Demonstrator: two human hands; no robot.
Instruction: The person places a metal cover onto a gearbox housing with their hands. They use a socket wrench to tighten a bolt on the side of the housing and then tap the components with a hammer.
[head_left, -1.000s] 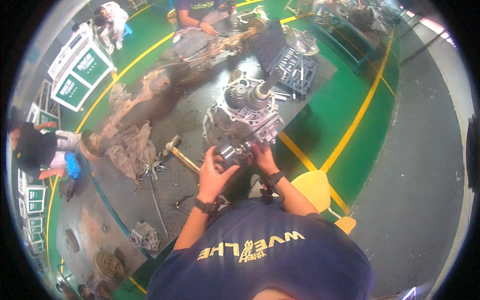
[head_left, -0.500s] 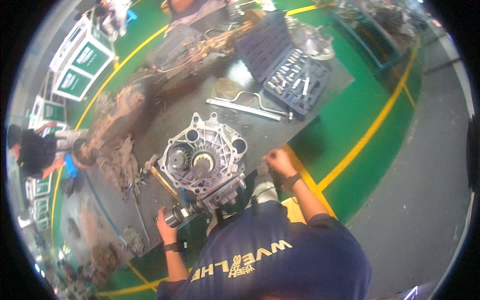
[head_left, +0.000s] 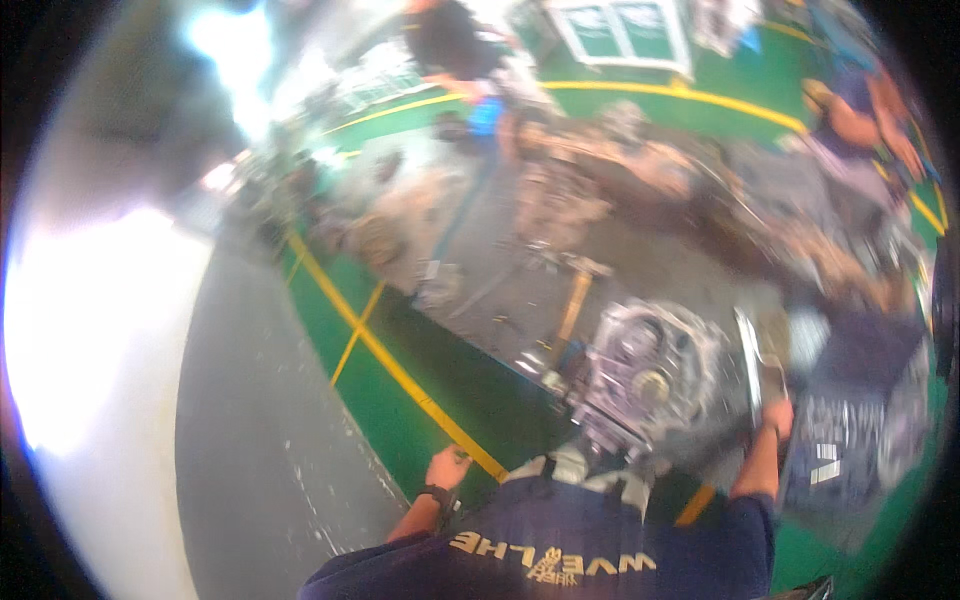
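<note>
My left hand point(head_left: 450, 466) is off the table's near left edge, over the floor, its fingers curled and nothing visible in them. At the right, my right hand point(head_left: 778, 415) closes round the near end of a bent metal speed handle point(head_left: 772, 372); blur softens the grip. Beside it lies a straight metal bar point(head_left: 748, 350). Between my arms, a grey metal gearbox housing point(head_left: 655, 365) lies on the table with its open side up, gears showing inside. A metal cylindrical part point(head_left: 533, 362) is at the table's edge, left of the housing.
A hammer with a yellowish handle point(head_left: 575, 300) lies beyond the cylindrical part. The dark socket-set case point(head_left: 845, 430) stands open at the right. Greasy parts point(head_left: 560, 205) cover the far table. Other people point(head_left: 450, 40) are beyond it. Yellow lines point(head_left: 400, 375) cross the green floor.
The view has swung left. My left hand has left the metal cylindrical part and moved off the table. My right hand has gone from the near edge to the speed handle.
</note>
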